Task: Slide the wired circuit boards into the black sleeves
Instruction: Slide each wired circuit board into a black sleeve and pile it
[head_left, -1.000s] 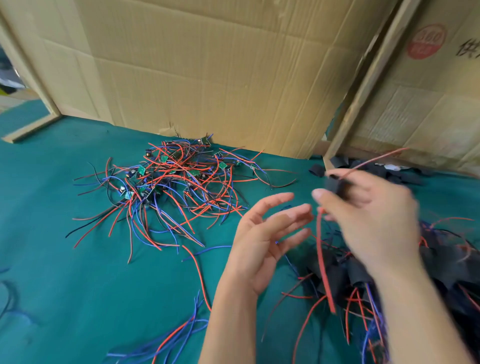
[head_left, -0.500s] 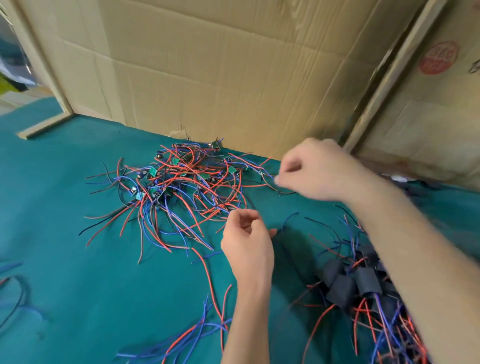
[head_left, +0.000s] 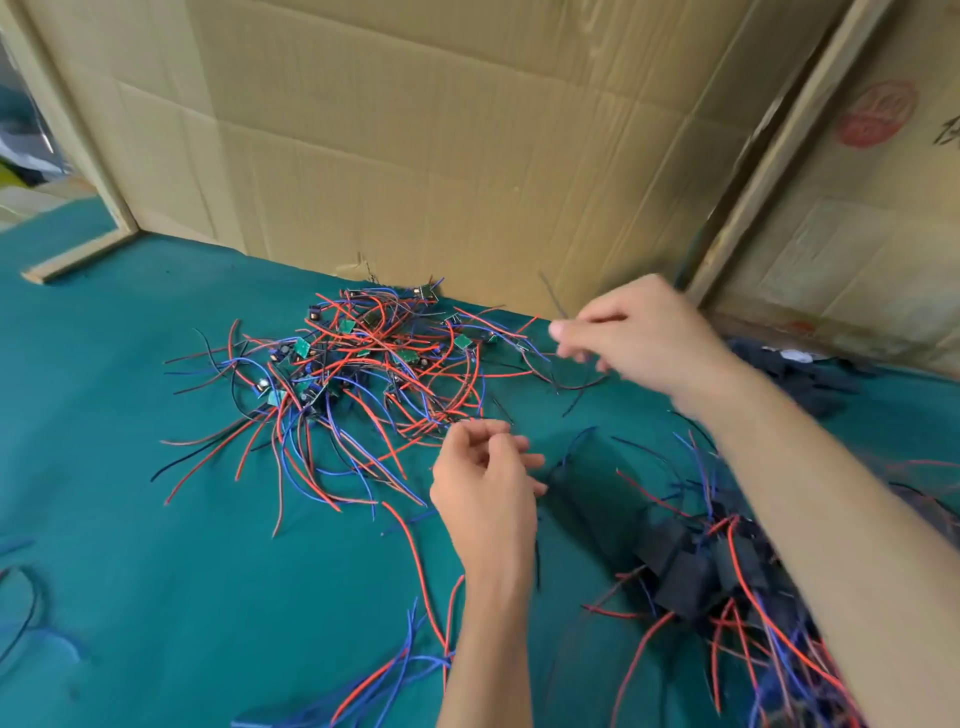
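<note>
Cardboard panels (head_left: 415, 156) stand behind a desk (head_left: 156, 571) covered in green cloth.

Head view:
1. Unsleeved stock: a tangled pile of wired circuit boards (head_left: 358, 364), green boards with red, blue and black leads, lies beyond and to the left of both hands.
2. Sleeved stock: a heap of black sleeves (head_left: 691, 566) with wires trailing lies below the right forearm, to the right of the left hand. More loose black pieces (head_left: 800, 371) lie beyond the right wrist.
3. Right hand (head_left: 639, 338): fingers pinch a thin dark wire (head_left: 553, 299) at the right edge of the pile. Motion blur hides whether a board hangs on it.
4. Left hand (head_left: 485, 478): fingers are curled. Whether they hold anything cannot be told. It hovers at the near right fringe of the pile.

Key relation: the pinched wire's long axis runs up and away from the right fingertips, tilted slightly left. The right hand is nearer the pile's edge; the left hand is nearer the sleeves. Judgement: the step in hand is drawing one board free for sleeving.
</note>
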